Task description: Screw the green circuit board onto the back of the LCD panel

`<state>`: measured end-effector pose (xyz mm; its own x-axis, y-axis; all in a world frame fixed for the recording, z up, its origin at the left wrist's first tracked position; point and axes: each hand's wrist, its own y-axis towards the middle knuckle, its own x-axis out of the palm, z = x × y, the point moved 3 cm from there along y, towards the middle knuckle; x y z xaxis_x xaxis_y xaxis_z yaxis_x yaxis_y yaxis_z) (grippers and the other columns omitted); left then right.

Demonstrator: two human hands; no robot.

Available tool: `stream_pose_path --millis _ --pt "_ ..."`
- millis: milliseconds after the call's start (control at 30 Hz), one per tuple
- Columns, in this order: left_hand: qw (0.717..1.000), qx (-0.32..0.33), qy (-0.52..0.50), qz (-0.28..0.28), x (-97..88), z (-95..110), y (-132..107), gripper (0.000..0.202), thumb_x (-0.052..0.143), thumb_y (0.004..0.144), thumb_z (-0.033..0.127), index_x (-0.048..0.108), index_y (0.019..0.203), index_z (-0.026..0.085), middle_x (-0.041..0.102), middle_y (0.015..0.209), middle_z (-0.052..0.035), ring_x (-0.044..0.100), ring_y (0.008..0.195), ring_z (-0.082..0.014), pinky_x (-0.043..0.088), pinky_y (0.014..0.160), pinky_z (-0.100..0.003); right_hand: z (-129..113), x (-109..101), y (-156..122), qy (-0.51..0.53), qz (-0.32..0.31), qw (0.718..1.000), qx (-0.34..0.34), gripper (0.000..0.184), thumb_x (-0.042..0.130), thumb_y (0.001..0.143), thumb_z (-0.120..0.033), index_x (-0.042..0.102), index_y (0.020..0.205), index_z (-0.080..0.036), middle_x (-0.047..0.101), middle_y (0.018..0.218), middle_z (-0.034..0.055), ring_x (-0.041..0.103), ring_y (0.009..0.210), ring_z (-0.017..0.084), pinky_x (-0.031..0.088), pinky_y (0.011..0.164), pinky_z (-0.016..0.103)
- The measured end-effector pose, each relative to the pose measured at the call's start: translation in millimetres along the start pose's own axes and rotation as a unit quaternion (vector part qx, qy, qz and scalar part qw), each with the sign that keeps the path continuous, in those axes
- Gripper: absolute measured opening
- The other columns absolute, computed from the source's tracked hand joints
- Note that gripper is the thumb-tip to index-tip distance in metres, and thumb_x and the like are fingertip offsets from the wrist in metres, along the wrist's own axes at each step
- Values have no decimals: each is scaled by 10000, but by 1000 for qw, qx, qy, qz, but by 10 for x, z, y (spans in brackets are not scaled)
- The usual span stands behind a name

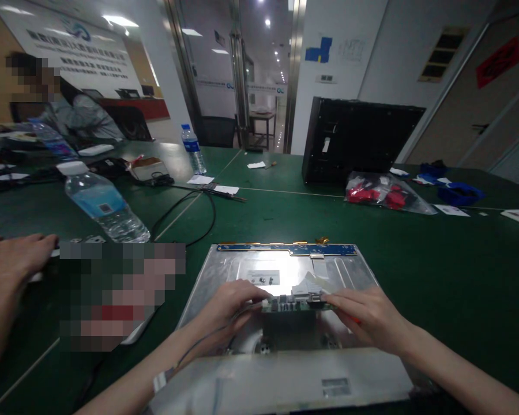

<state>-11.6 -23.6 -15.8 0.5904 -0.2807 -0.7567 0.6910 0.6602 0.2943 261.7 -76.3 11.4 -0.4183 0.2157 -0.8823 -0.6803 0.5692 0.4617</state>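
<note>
A green circuit board (281,304) is held tilted between my two hands above the metal back of a display panel (205,288). My left hand (233,308) pinches the board's left end. My right hand (367,314) grips its right end, beside a metal connector; a bit of something orange shows under those fingers, too hidden to name. A pale ribbon cable (313,283) lies behind the board. Along the panel's far edge runs a blue circuit strip (263,249). A thin grey wire passes along my left hand to the forearm.
Another person's hand (15,262) rests at the left, beside a blurred patch. A water bottle (106,202) leans there near a black cable (214,216). Farther back stand a second bottle (192,148), a black monitor-like casing (358,138) and a plastic bag with red pieces (384,193).
</note>
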Motion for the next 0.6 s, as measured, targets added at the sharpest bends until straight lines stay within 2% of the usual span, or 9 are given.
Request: stream_pose_path --millis 167,267,467,533,600 --pt "999 -4 -13 -39 -47 126 11 173 531 912 208 652 1036 215 688 909 -46 614 841 -179 475 727 -302 -100 64 -131 -106 -62 988 -98 275 412 937 -106 531 1176 -42 712 904 103 641 606 148 467 461 269" --pt "998 -3 -14 -60 -40 152 19 168 527 914 203 649 1029 204 676 915 -58 608 859 -189 477 738 -310 -133 136 -199 -131 -112 980 -102 285 403 942 -110 527 1189 -41 699 879 86 618 565 150 438 421 282" --pt "996 -35 10 -78 -76 140 -37 194 534 913 290 630 1057 204 662 964 -65 606 883 -209 486 776 -339 -172 151 -241 -115 -170 977 -52 332 443 916 -97 509 1240 -77 694 1014 98 660 637 178 464 467 307" --pt "996 -50 34 -70 -95 149 -79 258 580 884 363 616 1083 204 657 996 -72 604 908 -228 490 803 -366 -178 116 -253 -81 -184 980 -8 349 460 915 -114 502 1262 -108 682 1083 100 678 700 185 487 510 307" --pt "995 -61 58 -57 -101 174 -123 428 648 825 444 575 1178 213 628 1131 -90 578 1021 -265 475 886 -413 -171 76 -259 -36 -195 978 60 372 501 916 -181 494 1285 -131 672 1120 100 685 751 193 505 547 307"
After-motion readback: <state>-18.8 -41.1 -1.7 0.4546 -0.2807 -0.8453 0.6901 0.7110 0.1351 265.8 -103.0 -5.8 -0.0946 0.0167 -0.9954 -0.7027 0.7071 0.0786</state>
